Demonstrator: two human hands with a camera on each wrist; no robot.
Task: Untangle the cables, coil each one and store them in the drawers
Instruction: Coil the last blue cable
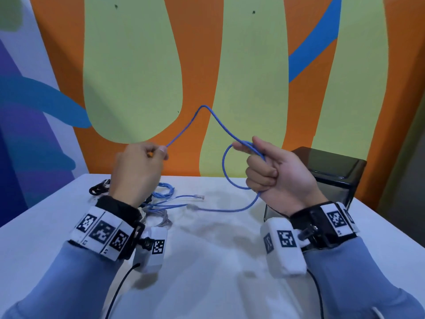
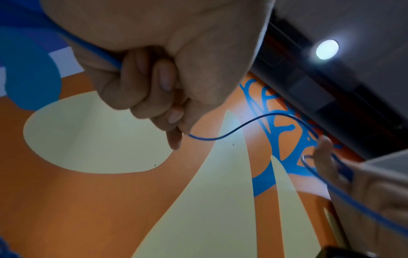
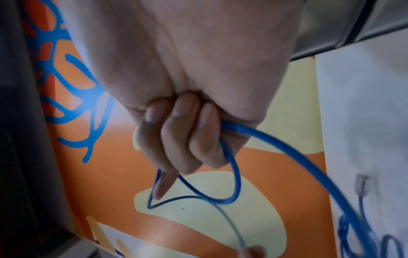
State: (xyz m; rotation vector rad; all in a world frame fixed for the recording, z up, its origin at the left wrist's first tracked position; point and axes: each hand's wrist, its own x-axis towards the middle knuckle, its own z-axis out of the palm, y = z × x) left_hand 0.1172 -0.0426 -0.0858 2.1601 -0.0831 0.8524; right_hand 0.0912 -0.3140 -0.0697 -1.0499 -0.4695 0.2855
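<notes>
A thin blue cable [image 1: 215, 119] runs in a peak between my two raised hands above the table. My left hand [image 1: 140, 164] pinches it between thumb and curled fingers; in the left wrist view the blue cable [image 2: 220, 137] leaves the left hand [image 2: 167, 97] toward the right. My right hand [image 1: 273, 171] grips a loop of the same cable [image 1: 226, 171], thumb pressed on top. The right wrist view shows the right hand [image 3: 183, 139] curled round the loop [image 3: 234, 183]. The cable's tail drops to a clear plug [image 1: 192, 207] on the table.
A tangle of blue and grey cables [image 1: 161, 199] and a black cable [image 1: 99, 188] lie on the white table [image 1: 207, 261] behind my left wrist. A dark drawer box [image 1: 333, 178] stands at the table's right, behind my right hand.
</notes>
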